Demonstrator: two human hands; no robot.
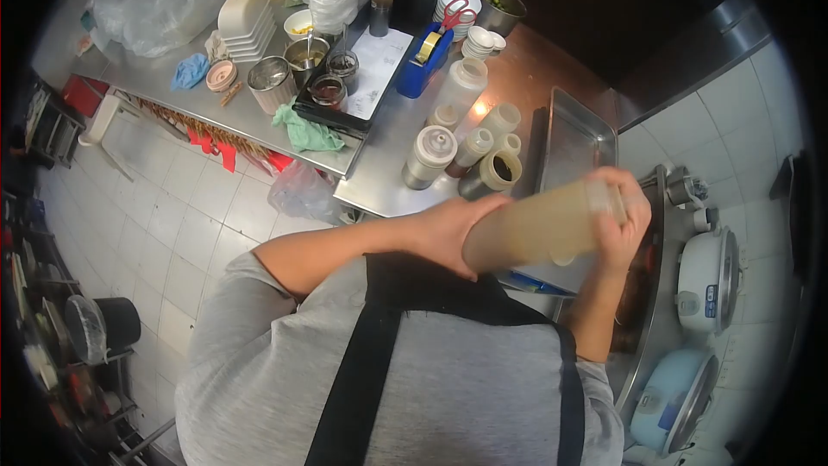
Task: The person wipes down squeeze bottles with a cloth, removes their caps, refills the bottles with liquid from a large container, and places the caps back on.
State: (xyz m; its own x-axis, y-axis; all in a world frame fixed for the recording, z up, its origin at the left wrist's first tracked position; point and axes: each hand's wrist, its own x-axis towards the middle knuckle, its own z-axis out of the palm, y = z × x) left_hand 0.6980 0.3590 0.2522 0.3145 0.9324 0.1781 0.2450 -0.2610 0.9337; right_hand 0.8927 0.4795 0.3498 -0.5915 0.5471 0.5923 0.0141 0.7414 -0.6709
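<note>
left hand (455, 235) grip wrapped round tilted bottle's (536, 229) left end, right hand (623, 217) grip closed on right end, near bench (379, 185)

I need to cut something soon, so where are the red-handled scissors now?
In the head view, the scissors are near the top, right of centre, beside the blue tape dispenser and white bowls.

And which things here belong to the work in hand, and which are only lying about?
Probably in use:
large bottle, held by left hand and right hand
open dark-filled bottle, perhaps

Probably lying about:
red scissors
tape dispenser
green cloth
blue cloth
</note>
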